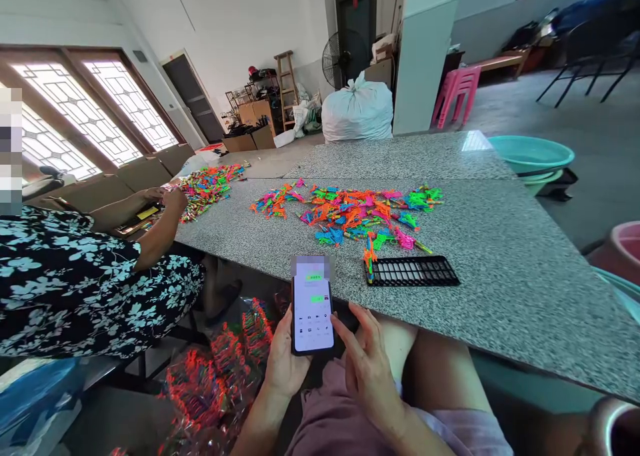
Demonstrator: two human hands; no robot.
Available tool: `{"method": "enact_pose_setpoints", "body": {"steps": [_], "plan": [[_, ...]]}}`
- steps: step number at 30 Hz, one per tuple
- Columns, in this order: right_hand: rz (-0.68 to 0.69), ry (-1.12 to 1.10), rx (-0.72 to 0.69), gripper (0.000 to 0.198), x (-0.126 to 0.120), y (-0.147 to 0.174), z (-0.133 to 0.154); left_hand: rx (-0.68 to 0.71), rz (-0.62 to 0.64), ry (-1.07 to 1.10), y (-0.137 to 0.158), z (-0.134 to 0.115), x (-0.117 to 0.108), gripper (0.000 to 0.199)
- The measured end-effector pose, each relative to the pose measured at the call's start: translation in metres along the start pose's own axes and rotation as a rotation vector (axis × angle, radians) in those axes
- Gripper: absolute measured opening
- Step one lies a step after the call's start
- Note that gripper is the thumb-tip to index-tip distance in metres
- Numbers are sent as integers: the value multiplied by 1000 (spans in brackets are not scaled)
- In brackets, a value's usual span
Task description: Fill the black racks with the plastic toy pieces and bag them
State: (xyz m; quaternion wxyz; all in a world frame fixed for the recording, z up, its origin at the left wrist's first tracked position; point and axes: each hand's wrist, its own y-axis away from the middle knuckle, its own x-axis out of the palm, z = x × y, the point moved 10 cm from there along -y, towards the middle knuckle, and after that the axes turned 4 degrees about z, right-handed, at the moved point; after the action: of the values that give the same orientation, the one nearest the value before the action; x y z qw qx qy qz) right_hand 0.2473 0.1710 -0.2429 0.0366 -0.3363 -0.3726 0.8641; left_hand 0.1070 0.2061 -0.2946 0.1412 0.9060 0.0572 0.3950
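My left hand (pixel 286 363) is wrapped around a smartphone (pixel 312 333), held upright above my lap by the table's front edge. Its lit screen shows a chat page with green bubbles and rows of small icons. My right hand (pixel 369 363) is at the phone's right side, fingers apart, with the index fingertip at the screen's edge; nothing is in it. Beyond the phone, a black slotted tray (pixel 415 271) lies on the speckled table (pixel 500 243). An orange, green and blue plastic piece (pixel 370 259) stands at the tray's left end. Behind it spreads a pile of bright toy-gun-like pieces (pixel 355 209).
At the left, a person in a floral garment (pixel 95 276) handles small pieces beside another colourful pile (pixel 213 186). Clear bags of red-orange pieces (pixel 200 383) stand on the floor. A white sack (pixel 357 109) is behind the table; a turquoise basin (pixel 533 151) stands right.
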Motion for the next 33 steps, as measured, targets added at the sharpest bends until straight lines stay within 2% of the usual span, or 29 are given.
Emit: {"method": "enact_pose_setpoints", "body": {"steps": [4,9,13,17,22,28,33], "plan": [[0,5,-10,79,0,0,1,19,-13,-10,0,-2,-5,30],[15,-9,1,82,5,1,1,15,39,-24,1,-4,-4,36],[41,5,-1,85,10,2,2,17,-4,-37,3,-5,-10,37],[74,21,-7,88,13,2,2,0,25,-40,3,-2,-6,47],[58,-16,-4,87,8,1,2,27,-3,-69,0,-3,-7,38],[21,-12,8,81,2,0,1,36,30,-39,-2,-4,0,33],[16,-14,35,79,0,0,-3,48,21,-68,-2,-7,3,33]]}}
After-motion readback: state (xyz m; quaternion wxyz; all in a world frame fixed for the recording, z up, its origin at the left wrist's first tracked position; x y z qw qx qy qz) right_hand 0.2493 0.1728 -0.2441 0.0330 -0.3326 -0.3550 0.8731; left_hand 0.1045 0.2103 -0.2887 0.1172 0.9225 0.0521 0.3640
